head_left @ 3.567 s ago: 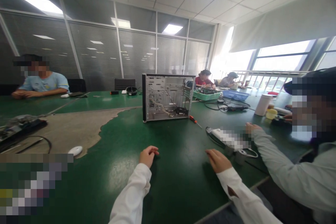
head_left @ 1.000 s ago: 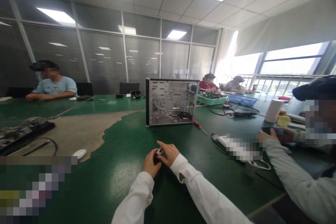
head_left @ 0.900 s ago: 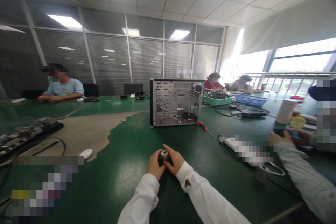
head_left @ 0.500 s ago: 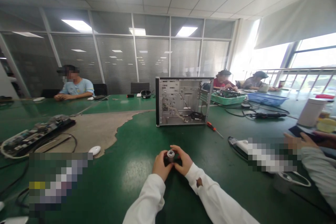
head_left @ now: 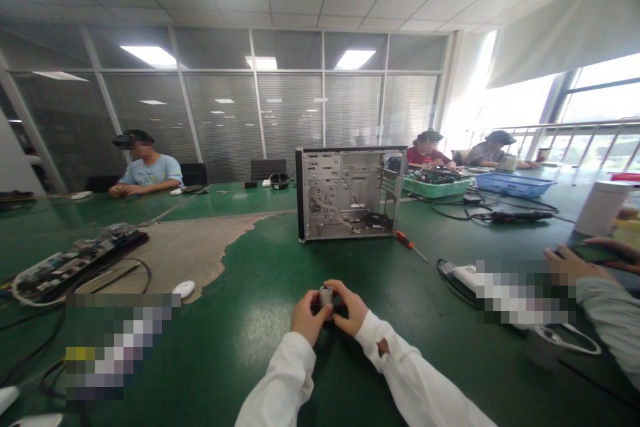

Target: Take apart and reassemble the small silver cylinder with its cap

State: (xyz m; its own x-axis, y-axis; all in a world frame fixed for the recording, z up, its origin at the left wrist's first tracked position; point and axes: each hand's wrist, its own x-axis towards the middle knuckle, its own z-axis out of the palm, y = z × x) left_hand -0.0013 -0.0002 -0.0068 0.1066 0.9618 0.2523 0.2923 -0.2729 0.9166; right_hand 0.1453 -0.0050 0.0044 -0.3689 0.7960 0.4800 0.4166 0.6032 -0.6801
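Both my hands meet around a small grey metal cylinder (head_left: 326, 296) at the lower middle of the view. My left hand (head_left: 309, 317) has its fingers and thumb closed on the cylinder's left side. From the right, my right hand (head_left: 350, 308) curls its fingers round the same piece. Beyond them stands an open computer case (head_left: 350, 193), with its metal inside and some cables showing. A red and black screwdriver (head_left: 411, 245) lies on the green table (head_left: 265, 280) by the case's right corner.
At the left are a circuit assembly (head_left: 80, 263), cables and a white mouse-like object (head_left: 184, 289). A power strip (head_left: 465, 273), green basket (head_left: 435, 188) and blue basket (head_left: 515, 185) are to the right. A person's hands (head_left: 580, 263) hold a phone at the right edge; other people sit farther back.
The cylinder has tilted upright, so its side shows more and its top face less. My hands stay nearly in place around it. The view has shifted slightly.
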